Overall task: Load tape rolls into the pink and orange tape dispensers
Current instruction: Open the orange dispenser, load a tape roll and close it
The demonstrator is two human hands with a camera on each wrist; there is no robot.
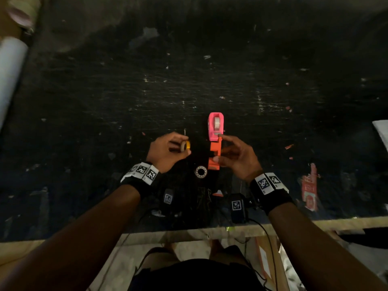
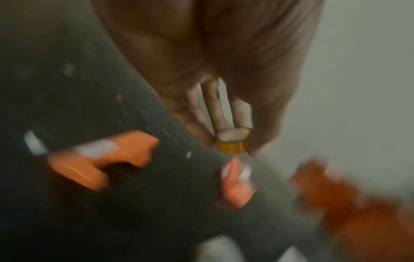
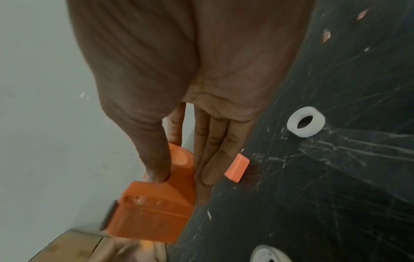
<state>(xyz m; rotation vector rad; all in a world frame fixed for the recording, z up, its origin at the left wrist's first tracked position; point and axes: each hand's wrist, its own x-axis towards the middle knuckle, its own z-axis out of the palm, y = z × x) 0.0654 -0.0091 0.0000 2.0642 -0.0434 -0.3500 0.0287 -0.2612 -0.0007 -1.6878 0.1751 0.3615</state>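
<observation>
Your left hand (image 1: pixel 165 151) pinching the yellow roll (image 1: pixel 186 145), right hand (image 1: pixel 236 157) gripping the orange dispenser (image 1: pixel 215 153) near the bench (image 1: pixel 210 70) front edge, loaded pink dispenser (image 1: pixel 216 127) just behind, white roll (image 1: pixel 201 171) beside.

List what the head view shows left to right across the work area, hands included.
Left hand pinching a yellow tape roll → white ring lying on the black table → orange dispenser → right hand gripping it. The pink dispenser overlaps the orange one's column, so it is left out.
</observation>
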